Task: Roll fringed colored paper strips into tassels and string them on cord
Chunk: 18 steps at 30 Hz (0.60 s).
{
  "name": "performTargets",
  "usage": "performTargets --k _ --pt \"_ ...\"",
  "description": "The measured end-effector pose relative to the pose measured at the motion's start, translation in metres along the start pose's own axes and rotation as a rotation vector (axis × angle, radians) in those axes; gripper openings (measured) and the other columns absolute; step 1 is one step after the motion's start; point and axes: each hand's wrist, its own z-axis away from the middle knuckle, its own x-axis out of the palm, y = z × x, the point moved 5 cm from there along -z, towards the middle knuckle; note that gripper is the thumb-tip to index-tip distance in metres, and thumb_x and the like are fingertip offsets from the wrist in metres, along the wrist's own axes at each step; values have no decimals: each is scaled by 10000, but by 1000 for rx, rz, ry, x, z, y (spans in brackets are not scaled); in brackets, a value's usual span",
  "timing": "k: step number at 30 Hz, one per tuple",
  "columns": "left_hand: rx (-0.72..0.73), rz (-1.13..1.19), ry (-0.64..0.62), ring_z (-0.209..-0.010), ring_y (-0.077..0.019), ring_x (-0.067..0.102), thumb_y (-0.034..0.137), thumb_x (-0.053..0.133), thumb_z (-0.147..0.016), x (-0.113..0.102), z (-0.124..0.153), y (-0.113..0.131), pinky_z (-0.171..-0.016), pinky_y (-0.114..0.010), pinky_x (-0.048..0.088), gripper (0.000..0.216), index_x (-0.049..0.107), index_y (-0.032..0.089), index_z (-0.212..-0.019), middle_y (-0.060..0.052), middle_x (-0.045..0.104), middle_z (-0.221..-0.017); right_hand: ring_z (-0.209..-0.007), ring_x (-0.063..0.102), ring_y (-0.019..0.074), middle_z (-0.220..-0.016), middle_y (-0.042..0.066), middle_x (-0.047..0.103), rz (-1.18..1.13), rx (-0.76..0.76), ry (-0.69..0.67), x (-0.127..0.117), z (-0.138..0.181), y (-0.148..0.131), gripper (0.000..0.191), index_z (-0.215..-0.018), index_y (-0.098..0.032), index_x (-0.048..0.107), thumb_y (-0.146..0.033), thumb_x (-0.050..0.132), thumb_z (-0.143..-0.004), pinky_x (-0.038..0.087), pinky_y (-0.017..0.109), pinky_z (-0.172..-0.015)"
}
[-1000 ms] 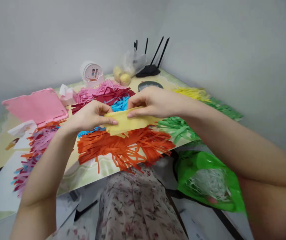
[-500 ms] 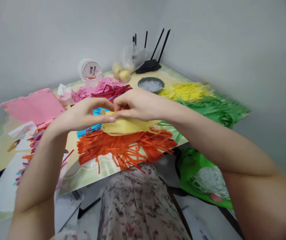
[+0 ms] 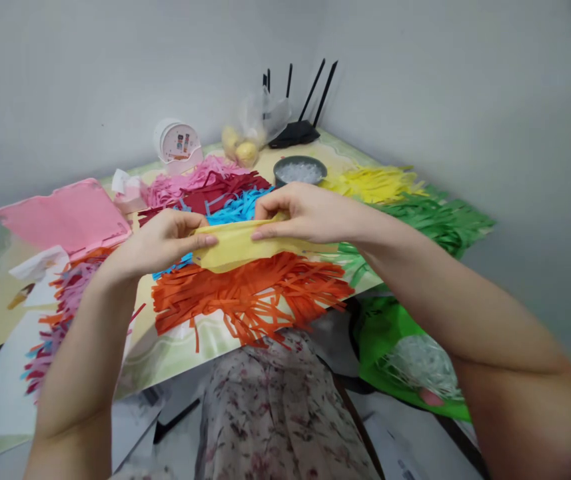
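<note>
A folded sheet of pale yellow tissue paper point(image 3: 235, 250) is stretched between my two hands above the table. My left hand point(image 3: 172, 240) pinches its left end, thumb on the near side. Further right along the top edge, my right hand point(image 3: 298, 213) pinches the same paper between thumb and fingers. Just below it lies orange fringed paper point(image 3: 245, 293), cut into strips. Blue fringed paper point(image 3: 235, 207) shows behind the hands, partly covered by them. Dark red fringe point(image 3: 215, 193) and pink fringe point(image 3: 190, 175) lie beyond.
Yellow fringe point(image 3: 375, 183) and green fringe point(image 3: 430, 220) lie at right. A dark bowl point(image 3: 300, 171) with clear bits stands behind my right hand. At the back are a router point(image 3: 295, 133), bagged yellow fruit point(image 3: 246, 153) and a white tub point(image 3: 178, 143). Left sits a pink case point(image 3: 65, 217). A green bag point(image 3: 385, 360) hangs below the edge.
My hands were close together on the yellow paper. They have moved apart, the right one to the right, and the paper's upper edge is now drawn out between them.
</note>
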Motion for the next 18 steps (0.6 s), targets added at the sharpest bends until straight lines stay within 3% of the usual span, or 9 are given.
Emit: performTargets --k 4,8,10,18 --pt "72 31 85 -516 -96 418 579 694 -827 7 2 -5 -454 -210 315 457 534 180 -672 25 477 -585 -658 477 108 -733 -22 581 -71 -16 86 4 5 0 233 -830 -156 619 -378 689 -833 312 249 -627" --pt "143 35 211 -556 -102 421 577 604 -912 16 6 -12 -481 -211 327 450 513 185 -710 21 472 -625 -700 499 124 -752 -11 592 -95 -9 229 8 12 1 209 -796 -163 586 -342 694 -812 342 256 -676" --pt "167 28 266 -585 -106 452 552 656 -890 21 8 -14 -493 -208 341 401 546 184 -774 18 510 -666 -710 508 131 -751 -6 596 -98 5 265 10 15 1 204 -786 -163 588 -333 698 -807 345 261 -682" --pt "49 381 251 -507 -137 594 537 777 -800 39 9 -26 -483 -251 502 411 534 208 -761 29 609 -614 -644 474 118 -688 -13 573 -160 73 344 16 28 7 215 -803 -159 634 -359 695 -850 324 254 -616"
